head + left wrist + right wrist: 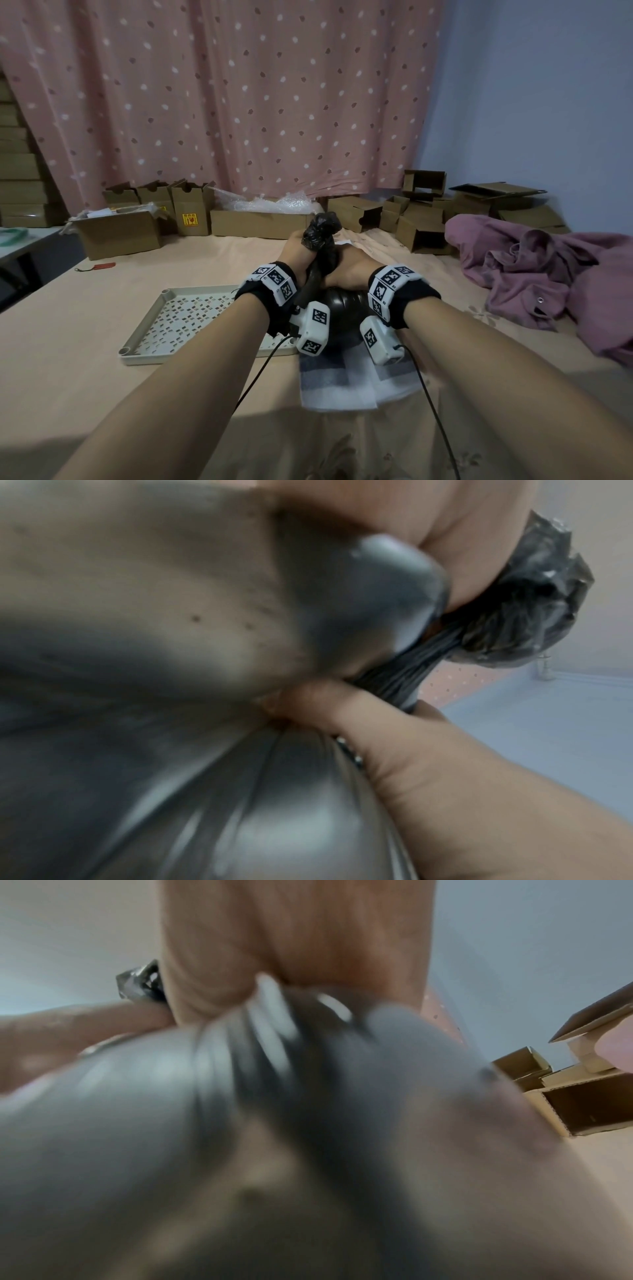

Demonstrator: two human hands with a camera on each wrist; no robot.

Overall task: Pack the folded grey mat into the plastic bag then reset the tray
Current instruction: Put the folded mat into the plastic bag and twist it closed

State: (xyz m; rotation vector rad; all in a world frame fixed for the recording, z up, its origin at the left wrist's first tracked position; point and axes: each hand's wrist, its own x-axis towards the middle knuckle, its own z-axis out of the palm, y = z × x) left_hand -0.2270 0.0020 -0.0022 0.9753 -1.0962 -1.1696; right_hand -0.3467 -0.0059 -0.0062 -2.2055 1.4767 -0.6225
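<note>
Head view, centre frame: left hand (295, 251) and right hand (352, 270) grip the black plastic bag (323, 228) by its twisted neck, tray (178, 318) lower left. Mat hidden, presumably inside. Wrist views: fingers (318, 699) clamp the neck. Tie next, then reset the tray.

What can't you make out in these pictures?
- Mat: no view shows it; the dark bag is opaque, so whether it is inside cannot be told.
- Bag body: head view, partly hidden behind the wrists and wrist cameras.
- Left hand and right hand: they grip the bag's twisted neck, but the fingers face away in the head view; both wrist views are blurred close up.
- Tray: right end hidden by the left forearm.
</note>
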